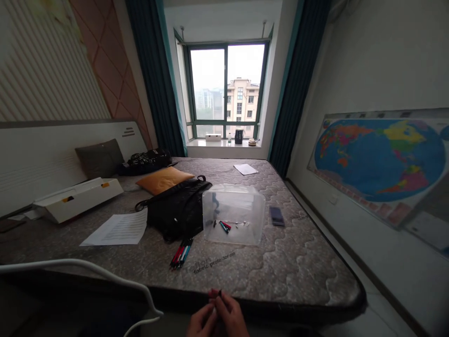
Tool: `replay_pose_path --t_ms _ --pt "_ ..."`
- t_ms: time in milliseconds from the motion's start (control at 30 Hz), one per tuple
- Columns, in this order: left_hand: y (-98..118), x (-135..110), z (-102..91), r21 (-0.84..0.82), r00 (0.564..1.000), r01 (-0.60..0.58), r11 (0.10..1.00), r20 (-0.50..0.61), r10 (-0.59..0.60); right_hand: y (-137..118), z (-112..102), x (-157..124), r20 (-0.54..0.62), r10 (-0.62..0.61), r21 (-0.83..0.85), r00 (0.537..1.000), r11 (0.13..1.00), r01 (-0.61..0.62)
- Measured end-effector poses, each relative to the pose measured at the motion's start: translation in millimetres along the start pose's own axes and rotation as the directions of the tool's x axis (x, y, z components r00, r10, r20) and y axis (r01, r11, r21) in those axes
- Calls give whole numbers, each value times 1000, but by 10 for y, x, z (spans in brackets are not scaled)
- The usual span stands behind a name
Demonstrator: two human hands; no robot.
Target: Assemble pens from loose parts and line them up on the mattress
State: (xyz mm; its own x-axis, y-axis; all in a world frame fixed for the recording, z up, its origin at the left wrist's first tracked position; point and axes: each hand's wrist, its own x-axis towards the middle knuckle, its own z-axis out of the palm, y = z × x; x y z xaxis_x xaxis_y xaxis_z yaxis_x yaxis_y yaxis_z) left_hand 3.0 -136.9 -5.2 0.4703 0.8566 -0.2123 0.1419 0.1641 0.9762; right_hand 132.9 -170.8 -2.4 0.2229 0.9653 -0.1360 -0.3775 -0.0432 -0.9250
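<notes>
My left hand [202,322] and my right hand [231,314] meet at the bottom centre, just past the mattress's near edge. Their fingers are pinched together around a small red thing [212,294] with a dark part at its right. My fingers hide most of it, so its kind is unclear. Ahead and to the left lies a row of several pens [181,254], red, teal, white and black. A clear plastic bin [245,234] stands beyond, with a few red and teal pens [225,227] and small bits inside.
On the mattress [273,276] lie a black bag [178,206], an orange cushion [164,180], printed paper [115,228], a white box [80,199], a dark blurred rectangle [277,216] and a white sheet [245,169]. A white curved tube [87,266] crosses the lower left.
</notes>
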Motion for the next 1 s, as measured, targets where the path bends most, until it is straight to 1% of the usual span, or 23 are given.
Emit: replay_pose_path --t_ms 67,133,167,267,400,467,533,600,667,733,833,933,1000 --pt "75 -25 60 -54 999 -24 998 25 25 -110 -71 -69 96 18 95 995 995 -27" --pt "172 -18 109 -80 997 -43 996 57 48 -214 -134 -75 129 28 106 991 993 -41" --pt "212 -6 124 -75 996 -47 996 71 53 -253 -160 -53 126 31 91 992 995 -43" --pt "254 59 124 -27 993 -34 999 113 37 -304 -210 81 75 -6 -30 997 1000 8" --pt "188 209 63 17 989 44 999 141 -46 -317 -219 311 -3 -99 -247 995 964 95" --pt "176 310 29 -3 984 87 996 159 -85 -351 -210 414 -1 -97 -272 995 958 93" --pt "197 418 0 -40 977 127 991 178 -118 -410 -204 510 49 -20 -203 999 979 30" --pt "233 519 -25 -68 974 150 986 182 -136 -475 -207 607 123 57 -93 991 995 -45" --pt "264 607 -45 -69 978 129 989 174 -115 -522 -217 709 167 65 -20 984 998 -63" --pt "277 679 -64 -58 986 67 996 154 -58 -538 -226 814 176 51 -5 983 999 -51" --pt "276 764 -89 -56 991 29 998 131 -22 -507 -228 951 142 39 -46 989 998 -33" --pt "284 837 -113 -19 991 7 1000 134 -4 -457 -226 1032 40 15 -115 999 993 -10" --pt "301 892 -127 7 990 -9 1000 139 8 -443 -232 1054 -17 19 -132 1000 991 -21"
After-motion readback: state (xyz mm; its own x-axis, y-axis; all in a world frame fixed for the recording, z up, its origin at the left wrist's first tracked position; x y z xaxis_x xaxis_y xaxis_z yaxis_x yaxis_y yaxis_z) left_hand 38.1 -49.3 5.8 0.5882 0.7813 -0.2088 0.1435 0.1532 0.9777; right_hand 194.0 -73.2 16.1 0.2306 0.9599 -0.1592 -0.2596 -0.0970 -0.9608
